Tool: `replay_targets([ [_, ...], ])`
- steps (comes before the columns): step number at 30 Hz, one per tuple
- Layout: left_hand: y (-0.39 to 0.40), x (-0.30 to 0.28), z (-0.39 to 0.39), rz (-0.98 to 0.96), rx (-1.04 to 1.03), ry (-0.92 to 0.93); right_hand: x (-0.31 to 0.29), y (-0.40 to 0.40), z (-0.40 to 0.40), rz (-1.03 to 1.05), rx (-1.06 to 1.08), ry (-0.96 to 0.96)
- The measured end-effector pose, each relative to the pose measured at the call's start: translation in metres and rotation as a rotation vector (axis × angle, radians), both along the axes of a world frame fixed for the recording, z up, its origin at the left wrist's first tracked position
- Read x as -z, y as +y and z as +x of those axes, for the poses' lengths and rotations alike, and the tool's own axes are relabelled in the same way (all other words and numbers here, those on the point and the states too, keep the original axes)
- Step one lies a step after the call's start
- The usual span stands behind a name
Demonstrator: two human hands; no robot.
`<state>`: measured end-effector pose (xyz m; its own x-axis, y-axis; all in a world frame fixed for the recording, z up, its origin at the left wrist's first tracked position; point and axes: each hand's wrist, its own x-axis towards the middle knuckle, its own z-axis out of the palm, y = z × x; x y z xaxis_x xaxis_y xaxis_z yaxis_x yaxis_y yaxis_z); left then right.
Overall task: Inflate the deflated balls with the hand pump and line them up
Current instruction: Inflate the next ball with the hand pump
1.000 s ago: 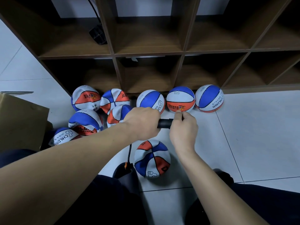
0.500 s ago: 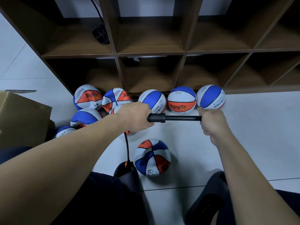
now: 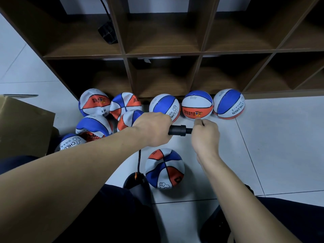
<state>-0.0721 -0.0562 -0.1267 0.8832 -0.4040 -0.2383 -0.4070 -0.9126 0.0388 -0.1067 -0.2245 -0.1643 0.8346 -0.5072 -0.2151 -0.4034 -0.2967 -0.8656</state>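
Above the ball (image 3: 164, 168), both hands grip the hand pump (image 3: 177, 130), its handle now pushed back in

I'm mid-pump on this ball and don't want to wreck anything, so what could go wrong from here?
The ball on the floor lies loose by the shoe; if it rolls, the thin hose could tug at the valve. The right hand pumps close to the lined-up ball and may knock it.

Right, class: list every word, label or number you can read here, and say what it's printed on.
"CHILDREN": rightmost ball of the row.
"CHILD…", partly hidden: ball beside the cardboard box.
"CH…", cut off by the left hand: blue-and-white ball.
Chinese characters on several balls: too small to read.
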Motion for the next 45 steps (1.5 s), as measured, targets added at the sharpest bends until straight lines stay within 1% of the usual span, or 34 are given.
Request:
replay_targets([
  [6,-0.007,0.001,-0.003,-0.007,0.038,-0.003,-0.001,0.012,-0.007,-0.018,-0.049,-0.021],
  [10,-0.004,0.000,0.001,-0.060,0.040,0.023,-0.007,0.002,-0.001,0.014,-0.155,-0.017],
  [12,-0.001,-0.002,0.004,-0.077,0.032,0.026,-0.010,-0.012,0.006,-0.006,-0.192,0.011],
  [14,0.007,-0.004,0.009,-0.068,0.005,0.028,-0.013,-0.035,0.013,-0.006,-0.129,0.030],
  [16,0.019,-0.006,0.015,-0.055,-0.030,0.052,-0.014,-0.061,0.018,0.050,0.001,0.030],
  [18,0.026,-0.005,0.017,-0.046,-0.035,0.076,-0.012,-0.072,0.017,0.103,0.054,0.031],
  [24,0.010,0.005,0.003,-0.006,0.002,0.028,-0.005,-0.035,0.000,0.043,0.208,-0.042],
  [29,0.005,0.005,0.001,-0.001,0.000,-0.001,0.000,-0.008,-0.005,0.075,0.165,-0.085],
  [33,0.001,0.003,0.000,0.033,0.021,-0.035,0.003,0.009,-0.010,0.054,0.118,-0.069],
  [37,-0.004,0.002,-0.004,0.031,0.039,-0.019,-0.003,0.022,-0.015,0.046,0.061,-0.066],
  [40,-0.005,0.001,-0.002,-0.010,0.051,0.007,-0.005,0.017,-0.011,0.065,0.014,-0.054],
  [42,-0.004,0.001,0.001,-0.041,0.051,0.035,-0.005,0.008,-0.005,0.105,-0.059,-0.040],
  [45,-0.002,0.001,0.005,-0.041,0.047,0.039,-0.002,-0.007,0.002,0.116,-0.141,-0.002],
])
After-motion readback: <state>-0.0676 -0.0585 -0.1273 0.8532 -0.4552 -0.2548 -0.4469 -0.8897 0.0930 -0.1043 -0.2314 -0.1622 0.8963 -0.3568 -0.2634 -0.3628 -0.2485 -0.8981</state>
